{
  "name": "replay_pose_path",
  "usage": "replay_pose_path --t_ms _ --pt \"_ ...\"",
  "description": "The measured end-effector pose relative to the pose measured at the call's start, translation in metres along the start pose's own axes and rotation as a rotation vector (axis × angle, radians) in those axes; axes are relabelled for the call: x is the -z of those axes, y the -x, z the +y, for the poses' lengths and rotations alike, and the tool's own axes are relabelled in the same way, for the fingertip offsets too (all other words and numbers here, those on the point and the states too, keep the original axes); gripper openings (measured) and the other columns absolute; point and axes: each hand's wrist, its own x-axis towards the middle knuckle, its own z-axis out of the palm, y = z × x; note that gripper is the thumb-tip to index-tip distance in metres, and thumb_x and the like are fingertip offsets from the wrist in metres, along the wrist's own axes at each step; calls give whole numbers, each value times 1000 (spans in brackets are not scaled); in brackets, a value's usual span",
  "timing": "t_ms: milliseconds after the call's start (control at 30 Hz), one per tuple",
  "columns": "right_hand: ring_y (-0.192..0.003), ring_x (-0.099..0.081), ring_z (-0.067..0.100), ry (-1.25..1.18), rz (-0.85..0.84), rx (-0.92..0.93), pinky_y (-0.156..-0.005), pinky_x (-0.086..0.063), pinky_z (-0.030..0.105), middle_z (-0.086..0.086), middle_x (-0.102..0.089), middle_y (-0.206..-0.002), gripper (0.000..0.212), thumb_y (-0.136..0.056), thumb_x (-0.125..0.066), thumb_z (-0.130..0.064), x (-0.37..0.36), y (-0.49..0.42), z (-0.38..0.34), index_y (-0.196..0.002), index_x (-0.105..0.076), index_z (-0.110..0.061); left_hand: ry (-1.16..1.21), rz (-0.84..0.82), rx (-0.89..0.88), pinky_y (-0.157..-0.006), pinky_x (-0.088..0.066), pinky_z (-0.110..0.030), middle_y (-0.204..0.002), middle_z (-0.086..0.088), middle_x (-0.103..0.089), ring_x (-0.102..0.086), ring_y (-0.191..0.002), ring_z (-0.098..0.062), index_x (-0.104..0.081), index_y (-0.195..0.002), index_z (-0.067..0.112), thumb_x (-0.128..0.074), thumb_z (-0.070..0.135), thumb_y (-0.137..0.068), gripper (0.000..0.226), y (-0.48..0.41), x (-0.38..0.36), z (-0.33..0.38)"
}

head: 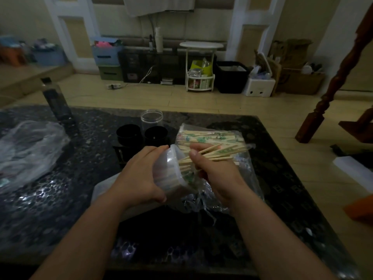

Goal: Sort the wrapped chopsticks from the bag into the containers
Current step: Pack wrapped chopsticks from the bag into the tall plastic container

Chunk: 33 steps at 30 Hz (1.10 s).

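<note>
Left grip [141, 174] wrapped round a clear plastic tub [169, 176], tipped mouth-right above the near middle of the dark surface [60, 199]. Right grip [214, 176] pinching a small bundle of chopsticks [214, 153], near ends inside the tub mouth, far ends fanned out to the right. Just beyond, lying on the surface: the open bag [212, 136], with many more wrapped pairs inside. Farther left, two black cups [128, 136] with a clear jar [151, 118] behind them; far left, a crumpled plastic sheet [30, 150].

Probably very light and stiff, but thin and prone to fanning or sliding past one another in slick wrappers. Best pinched near the middle of the bundle, thumb on top, squeezed just enough to keep the ends aligned. Likely a thin, springy tub too: hold firmly round the wall, not hard enough to squash the mouth.
</note>
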Motion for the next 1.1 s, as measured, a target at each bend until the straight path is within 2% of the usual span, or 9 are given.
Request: replay_pose_path --t_ms 100,267,367,467,600,700,833,1000,1100 --pt "-90 -65 26 -108 155 91 -82 -56 44 12 -70 -95 16 -89 -69 -17 -1 -6 3 -77 -72 -26 -5 0 1 -95 -38 -28 -132 13 -35 -40 -119 -9 -32 -150 27 -70 52 -29 129 -1 0 1" --pt "-70 -67 7 87 26 -41 -57 -53 22 -3 -72 -81 6 -86 -74 -15 -4 0 5 -87 -71 -20 -13 -14 -27 -95 -43 -31 -130 13 -38 -44 -117 -10 -35 -148 26 -72 49 -31 126 0 -3 2" --pt "-83 -66 17 -102 42 -22 -66 -53 30 3 -66 -101 22 -85 -73 -12 0 -5 8 -105 -66 -20 -15 -10 -26 -92 -40 -27 -129 14 -37 -42 -116 -9 -34 -149 27 -73 49 -32 125 0 -2 1" --pt "-83 -59 23 -309 195 34 -73 -45 38 6 -65 -91 10 -87 -60 -27 1 -12 8 -87 -67 -20 -13 -2 -14 -94 -39 -28 -130 13 -36 -41 -118 -9 -33 -149 27 -74 47 -32 126 -1 -1 -1" --pt "-77 -64 8 138 177 39 -64 -50 23 -3 -69 -90 17 -100 -51 -15 -2 -9 10 -94 -68 -19 -13 -18 -10 -92 -38 -26 -129 14 -36 -41 -117 -10 -33 -149 27 -77 45 -31 127 -1 -3 1" --pt "-99 -57 6 517 224 193 -86 -49 28 -13 -58 -109 13 -96 -59 -24 0 -10 18 -106 -67 -27 -4 -22 -4 -94 -39 -28 -129 16 -35 -41 -118 -10 -32 -149 30 -74 49 -30 127 -1 -3 1" --pt "-111 -55 11 428 342 181 -96 -50 41 -13 -55 -120 21 -97 -54 -29 -3 -9 17 -117 -60 -32 -5 -23 6 -93 -39 -28 -131 15 -35 -41 -118 -11 -32 -149 31 -77 45 -31 128 -1 -2 1" --pt "-107 -56 16 517 69 94 -99 -45 37 4 -63 -122 35 -101 -41 -28 -9 2 9 -122 -65 -11 -15 -19 10 -94 -40 -30 -128 16 -34 -42 -117 -11 -31 -150 31 -75 48 -30 129 -1 -3 1" --pt "-117 -52 10 468 83 100 -105 -42 34 2 -58 -135 36 -101 -42 -27 -11 4 10 -128 -62 -16 -23 -14 6 -93 -39 -30 -127 17 -32 -41 -117 -11 -30 -150 31 -74 48 -31 128 -1 -4 0"
